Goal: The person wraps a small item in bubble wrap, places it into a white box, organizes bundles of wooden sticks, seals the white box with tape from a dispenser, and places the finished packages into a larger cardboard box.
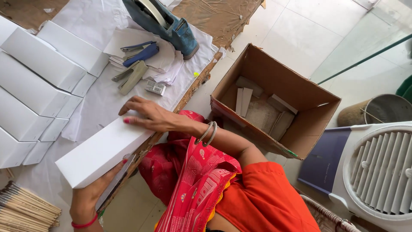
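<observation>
A person seen from above holds a long white box [101, 150] at the edge of a work table [223, 17]. The right hand [148, 115] lies flat across the box's upper end, fingers stretched out almost straight and slightly spread, pressing on the top face rather than gripping it. The left hand [92, 191] cups the box from below at its nearer end, fingers curled up around the underside with one fingertip showing at the lower edge. The box sits tilted, partly over the table edge. To the left, more white boxes [34, 81] lie stacked in rows. Beyond the hands rest a blue stapler [140, 53], a grey stapler [132, 76] and a blue tape dispenser [165, 23] on loose white paper. A bundle of thin sticks [23, 210] lies at the lower left. An open cardboard carton [274, 101] stands on the floor to the right
</observation>
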